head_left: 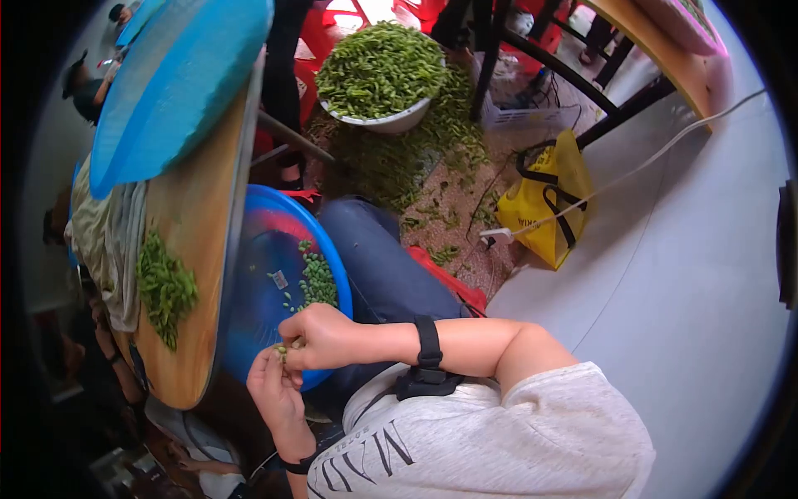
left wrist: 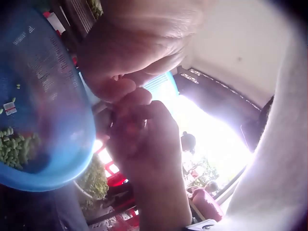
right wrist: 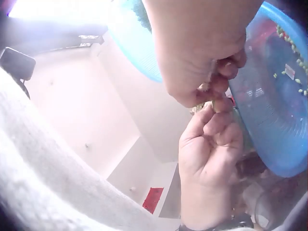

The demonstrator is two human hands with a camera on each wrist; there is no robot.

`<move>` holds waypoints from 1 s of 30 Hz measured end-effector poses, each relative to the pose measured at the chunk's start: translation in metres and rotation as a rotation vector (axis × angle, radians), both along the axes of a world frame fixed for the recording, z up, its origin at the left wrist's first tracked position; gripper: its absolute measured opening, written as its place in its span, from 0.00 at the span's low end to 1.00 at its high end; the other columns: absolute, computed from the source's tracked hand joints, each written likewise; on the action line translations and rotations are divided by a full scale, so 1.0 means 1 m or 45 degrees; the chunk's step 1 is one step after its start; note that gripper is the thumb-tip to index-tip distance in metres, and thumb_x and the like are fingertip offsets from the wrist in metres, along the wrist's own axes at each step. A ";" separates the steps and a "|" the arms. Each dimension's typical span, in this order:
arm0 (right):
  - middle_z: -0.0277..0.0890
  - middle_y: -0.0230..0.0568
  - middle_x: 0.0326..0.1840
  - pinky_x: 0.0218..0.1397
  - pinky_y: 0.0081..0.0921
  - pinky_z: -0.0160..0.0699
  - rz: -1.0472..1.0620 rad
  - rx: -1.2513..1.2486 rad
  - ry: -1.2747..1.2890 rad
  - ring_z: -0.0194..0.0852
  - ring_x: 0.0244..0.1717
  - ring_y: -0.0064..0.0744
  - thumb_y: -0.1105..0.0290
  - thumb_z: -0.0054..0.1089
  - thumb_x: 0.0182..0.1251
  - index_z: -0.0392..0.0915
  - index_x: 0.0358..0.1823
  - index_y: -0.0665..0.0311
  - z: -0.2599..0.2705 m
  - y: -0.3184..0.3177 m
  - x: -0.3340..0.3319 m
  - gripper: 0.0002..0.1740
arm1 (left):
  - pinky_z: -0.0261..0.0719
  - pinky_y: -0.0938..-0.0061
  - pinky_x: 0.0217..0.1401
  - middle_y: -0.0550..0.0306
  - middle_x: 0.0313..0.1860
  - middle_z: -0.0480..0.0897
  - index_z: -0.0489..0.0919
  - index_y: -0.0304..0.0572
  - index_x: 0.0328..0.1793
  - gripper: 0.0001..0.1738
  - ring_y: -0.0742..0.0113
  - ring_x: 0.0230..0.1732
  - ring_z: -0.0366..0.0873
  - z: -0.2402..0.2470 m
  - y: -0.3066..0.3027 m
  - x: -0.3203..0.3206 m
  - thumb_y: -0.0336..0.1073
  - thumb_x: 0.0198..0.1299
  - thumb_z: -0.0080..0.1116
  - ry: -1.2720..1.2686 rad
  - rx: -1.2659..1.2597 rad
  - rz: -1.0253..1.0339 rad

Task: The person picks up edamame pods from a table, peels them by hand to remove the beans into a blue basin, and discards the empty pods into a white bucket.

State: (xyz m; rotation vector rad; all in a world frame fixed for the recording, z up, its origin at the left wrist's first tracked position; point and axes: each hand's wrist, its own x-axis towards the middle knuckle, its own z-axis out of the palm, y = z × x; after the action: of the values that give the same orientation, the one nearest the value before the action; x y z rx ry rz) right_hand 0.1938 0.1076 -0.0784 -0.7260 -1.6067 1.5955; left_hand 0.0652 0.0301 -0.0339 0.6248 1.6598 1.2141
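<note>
Over the near edge of a blue plastic basin (head_left: 339, 254), my two hands meet at the fingertips. My right hand (head_left: 322, 337) is bent at the wrist and pinches a small green bean pod (head_left: 283, 350). From below, my left hand (head_left: 274, 389) grips the same pod with thumb and fingers. Most of the pod is hidden by the fingers. Shelled green beans (head_left: 317, 279) lie in the basin along one side, with a small white label (head_left: 278, 279) near them. In the right wrist view, a bit of pod shows between the fingertips.
Whole green pods (head_left: 166, 287) lie on a wooden table (head_left: 208, 216) at left, beside cloth and a light-blue basket (head_left: 179, 91). A white basin (head_left: 391, 123) heaped with pods stands on the littered floor. A yellow bag (head_left: 553, 204) and a white cable (head_left: 648, 162) are at right.
</note>
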 end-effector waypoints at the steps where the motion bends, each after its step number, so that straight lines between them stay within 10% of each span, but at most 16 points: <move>1: 0.71 0.51 0.16 0.25 0.36 0.70 -0.035 -0.001 0.015 0.73 0.21 0.51 0.65 0.59 0.45 0.72 0.16 0.68 -0.002 0.001 0.002 0.13 | 0.60 0.88 0.17 0.62 0.21 0.74 0.75 0.34 0.37 0.09 0.81 0.16 0.65 -0.001 0.003 0.001 0.33 0.64 0.48 -0.023 -0.001 0.001; 15: 0.74 0.49 0.22 0.31 0.40 0.73 -0.244 0.074 -0.161 0.75 0.27 0.51 0.66 0.58 0.44 0.74 0.18 0.66 -0.022 0.025 0.029 0.10 | 0.57 0.90 0.16 0.60 0.22 0.75 0.75 0.31 0.41 0.06 0.82 0.15 0.65 -0.016 0.034 0.014 0.28 0.61 0.52 0.532 -0.102 -0.068; 30: 0.69 0.44 0.27 0.31 0.38 0.72 -0.104 0.298 -0.274 0.72 0.29 0.48 0.64 0.61 0.49 0.75 0.26 0.64 -0.025 0.011 -0.007 0.10 | 0.56 0.89 0.17 0.59 0.28 0.77 0.76 0.31 0.44 0.07 0.83 0.16 0.64 -0.012 0.005 -0.012 0.26 0.60 0.52 0.435 0.003 -0.074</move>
State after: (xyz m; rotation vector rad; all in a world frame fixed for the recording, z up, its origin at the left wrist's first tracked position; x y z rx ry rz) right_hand 0.1867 0.1185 -0.1033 -0.8463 -1.8559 1.2787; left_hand 0.0536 0.0347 -0.0456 0.9155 1.9056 1.1115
